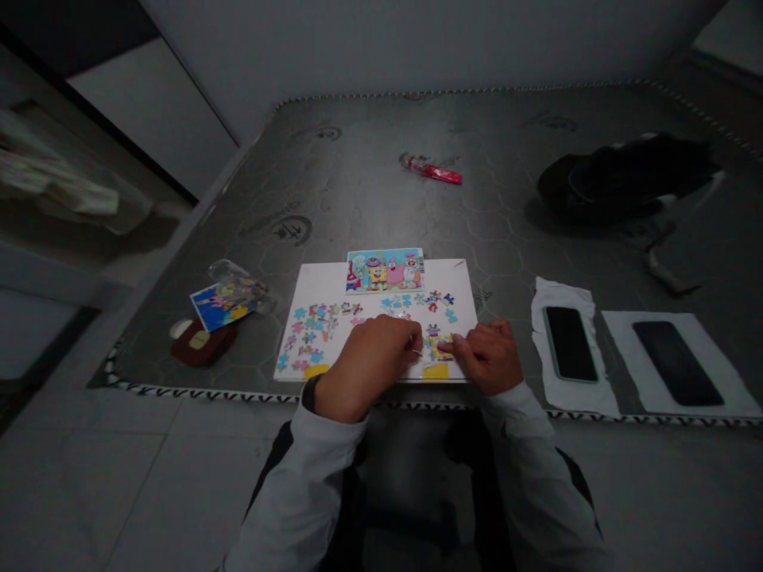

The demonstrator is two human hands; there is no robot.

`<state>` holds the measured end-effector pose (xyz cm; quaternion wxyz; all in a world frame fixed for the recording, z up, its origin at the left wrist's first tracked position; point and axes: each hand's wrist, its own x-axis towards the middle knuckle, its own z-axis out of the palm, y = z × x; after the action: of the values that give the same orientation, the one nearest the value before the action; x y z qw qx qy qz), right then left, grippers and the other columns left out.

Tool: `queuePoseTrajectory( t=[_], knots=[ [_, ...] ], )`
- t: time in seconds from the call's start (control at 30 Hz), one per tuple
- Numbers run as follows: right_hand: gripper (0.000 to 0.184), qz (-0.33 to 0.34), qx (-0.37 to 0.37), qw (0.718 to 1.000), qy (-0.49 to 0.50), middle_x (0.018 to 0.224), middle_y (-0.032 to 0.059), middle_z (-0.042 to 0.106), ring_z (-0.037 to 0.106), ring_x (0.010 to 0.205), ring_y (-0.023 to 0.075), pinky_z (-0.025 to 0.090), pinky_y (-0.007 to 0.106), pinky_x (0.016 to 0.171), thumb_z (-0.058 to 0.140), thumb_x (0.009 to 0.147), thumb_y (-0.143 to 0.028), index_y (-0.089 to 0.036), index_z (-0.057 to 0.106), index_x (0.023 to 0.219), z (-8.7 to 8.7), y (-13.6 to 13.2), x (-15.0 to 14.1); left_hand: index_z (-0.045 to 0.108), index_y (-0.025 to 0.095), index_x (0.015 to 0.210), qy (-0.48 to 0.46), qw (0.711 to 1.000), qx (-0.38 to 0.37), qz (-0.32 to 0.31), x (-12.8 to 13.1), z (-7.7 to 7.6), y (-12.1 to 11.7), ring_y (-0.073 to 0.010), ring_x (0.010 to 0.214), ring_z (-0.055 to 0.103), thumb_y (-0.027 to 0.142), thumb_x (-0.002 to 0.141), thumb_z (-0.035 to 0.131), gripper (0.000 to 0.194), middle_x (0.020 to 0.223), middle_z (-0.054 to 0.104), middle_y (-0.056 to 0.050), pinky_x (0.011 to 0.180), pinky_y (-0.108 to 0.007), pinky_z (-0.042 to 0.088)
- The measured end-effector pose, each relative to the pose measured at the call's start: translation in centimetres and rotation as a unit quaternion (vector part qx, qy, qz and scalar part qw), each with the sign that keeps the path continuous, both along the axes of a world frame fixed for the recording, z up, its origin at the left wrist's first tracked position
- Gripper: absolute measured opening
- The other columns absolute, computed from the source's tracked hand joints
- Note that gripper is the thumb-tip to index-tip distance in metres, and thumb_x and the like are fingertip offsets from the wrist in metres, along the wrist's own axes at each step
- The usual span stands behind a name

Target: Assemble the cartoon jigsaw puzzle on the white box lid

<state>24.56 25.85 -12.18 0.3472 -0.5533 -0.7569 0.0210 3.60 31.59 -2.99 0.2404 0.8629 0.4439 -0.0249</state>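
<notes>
**Figure.** Two hands working at the near edge of a white sheet (315,290) lying on a bare mattress (381,191). The left hand (366,367) is curling into a near-closed grip, its hold hidden from view. The right hand (486,357) is extending a partly open grip toward a yellow-and-purple cluster of jigsaw pieces (441,346), contact unclear. More pieces are lying scattered across the sheet; they appear thin, light and stiff, best taken by their edges. A SpongeBob picture card (385,270) is lying at the sheet's far edge. Left of the sheet, a clear plastic bag (230,294) is lying; right of it, two smartphones (571,343) (676,363); beyond it, a red tube (430,168).
</notes>
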Motion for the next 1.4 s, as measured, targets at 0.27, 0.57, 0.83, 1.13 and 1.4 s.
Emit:
queuePoseTrajectory(
  t=[0.27, 0.57, 0.83, 1.13, 1.4],
  knots=[
    [0.043, 0.004, -0.003, 1.0, 0.005, 0.05, -0.004, 0.053, 0.047, 0.055, 0.0102, 0.026, 0.036, 0.073, 0.049, 0.101, -0.03, -0.027, 0.079, 0.071, -0.1, 0.0, 0.0, 0.076, 0.021, 0.099, -0.05, 0.995, 0.052, 0.073, -0.6, -0.7, 0.9, -0.0252, 0.094, 0.07, 0.021, 0.09, 0.061, 0.017, 0.099, 0.077, -0.005, 0.088, -0.037, 0.05],
    [0.042, -0.003, -0.003, 1.0, -0.001, 0.05, -0.0045, 0.053, 0.048, 0.056, 0.0102, 0.026, 0.035, 0.073, 0.049, 0.101, -0.031, -0.028, 0.079, 0.071, -0.1, 0.0, 0.0, 0.078, 0.021, 0.092, -0.022, 0.996, 0.003, 0.09, 0.0, -1.5, 1.0, -0.0259, 0.09, 0.071, 0.024, 0.089, 0.063, 0.016, 0.094, 0.078, -0.007, 0.088, -0.04, 0.051],
    [0.04, -0.003, 0.007, 1.0, -0.009, 0.05, -0.0045, 0.052, 0.047, 0.055, 0.0108, 0.026, 0.035, 0.073, 0.049, 0.1, -0.029, -0.029, 0.08, 0.074, -0.2, 0.0, 0.1, 0.077, 0.021, 0.09, -0.006, 0.995, -0.009, 0.102, -0.2, -1.8, 1.0, -0.0236, 0.085, 0.069, 0.024, 0.085, 0.066, 0.013, 0.09, 0.077, -0.006, 0.083, -0.037, 0.05],
    [0.043, -0.001, 0.001, 1.0, 0.003, 0.049, -0.0043, 0.053, 0.048, 0.056, 0.0103, 0.026, 0.035, 0.074, 0.048, 0.101, -0.031, -0.028, 0.079, 0.072, 0.0, 0.0, 0.0, 0.076, 0.023, 0.098, -0.022, 0.987, 0.052, 0.149, -0.5, -2.3, 1.9, -0.0244, 0.091, 0.068, 0.028, 0.082, 0.072, 0.017, 0.094, 0.076, -0.004, 0.084, -0.036, 0.05],
    [0.043, -0.007, -0.017, 1.0, 0.001, 0.05, -0.0039, 0.054, 0.047, 0.056, 0.0102, 0.026, 0.035, 0.074, 0.048, 0.101, -0.032, -0.029, 0.079, 0.073, -0.1, 0.0, 0.0, 0.078, 0.022, 0.091, -0.034, 0.989, 0.022, 0.141, 0.0, -3.1, 2.3, -0.0226, 0.088, 0.069, 0.023, 0.078, 0.076, 0.013, 0.09, 0.077, -0.004, 0.082, -0.034, 0.051]
  ],
)
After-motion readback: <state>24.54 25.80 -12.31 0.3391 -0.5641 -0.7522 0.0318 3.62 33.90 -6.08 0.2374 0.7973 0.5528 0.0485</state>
